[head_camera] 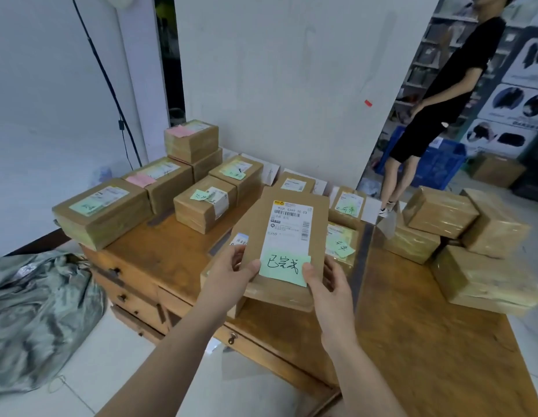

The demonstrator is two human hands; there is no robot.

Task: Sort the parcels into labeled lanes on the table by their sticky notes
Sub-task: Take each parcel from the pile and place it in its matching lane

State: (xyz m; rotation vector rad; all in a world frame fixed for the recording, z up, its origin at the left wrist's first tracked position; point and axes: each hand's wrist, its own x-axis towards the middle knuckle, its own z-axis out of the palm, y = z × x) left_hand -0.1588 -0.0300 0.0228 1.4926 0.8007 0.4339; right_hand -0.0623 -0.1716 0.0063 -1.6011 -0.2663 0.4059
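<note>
1. A wooden surface with drawers carries brown parcels: a group at the far left, a pile at the right, some in the middle.
2. A grey bag lies on the floor, left.
3. One parcel is held tilted above the surface, centre.
4. The left hand and right hand grip its near corners.
5. A green note sits on its near end, between the thumbs.

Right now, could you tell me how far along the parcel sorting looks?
Several noted parcels already sit grouped at the table's far left. Both hands, left and right, hold a parcel with a green sticky note. The unlabeled-looking pile at right appears left to sort.
</note>
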